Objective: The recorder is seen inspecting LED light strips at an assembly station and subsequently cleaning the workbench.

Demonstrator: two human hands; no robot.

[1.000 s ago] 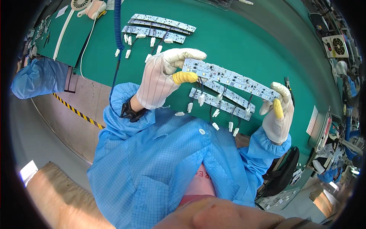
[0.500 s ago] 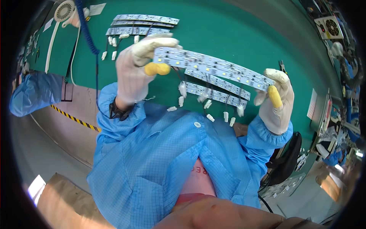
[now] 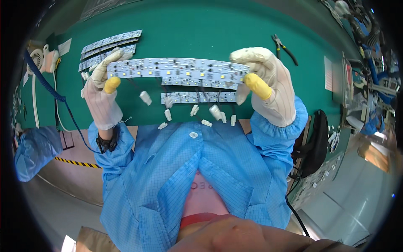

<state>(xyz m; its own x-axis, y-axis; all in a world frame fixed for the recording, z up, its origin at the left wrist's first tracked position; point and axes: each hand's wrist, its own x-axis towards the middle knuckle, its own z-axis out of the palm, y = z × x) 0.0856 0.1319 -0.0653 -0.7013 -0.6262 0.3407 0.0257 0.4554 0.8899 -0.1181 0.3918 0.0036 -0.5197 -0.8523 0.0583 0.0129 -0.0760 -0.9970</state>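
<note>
Between my two gloved hands I hold a long white LED circuit board [image 3: 176, 69], dotted with yellow LEDs and small dark parts. My left hand [image 3: 104, 74] pinches its left end, a yellow finger cot on the thumb. At the right end my right hand [image 3: 262, 80] grips it the same way, also with a yellow cot. Wires with white connectors [image 3: 145, 98] dangle below the board. Behind and under it, more LED boards [image 3: 193, 98] lie on the green mat, their white plugs [image 3: 205, 123] near the front edge. The held board partly hides the upper one.
Several similar LED boards [image 3: 111, 41] lie at the back left, beyond my left hand. Cutting pliers [image 3: 285, 50] rest on the green mat [image 3: 189, 33] at the back right. A blue coiled cord [image 3: 44, 82] runs down at the left. Another person's blue sleeve [image 3: 37, 153] shows at far left.
The held board has gone from slanting down rightward to nearly level. Both hands appear further left in the picture, as the whole view has shifted and turned. The grip is unchanged.
</note>
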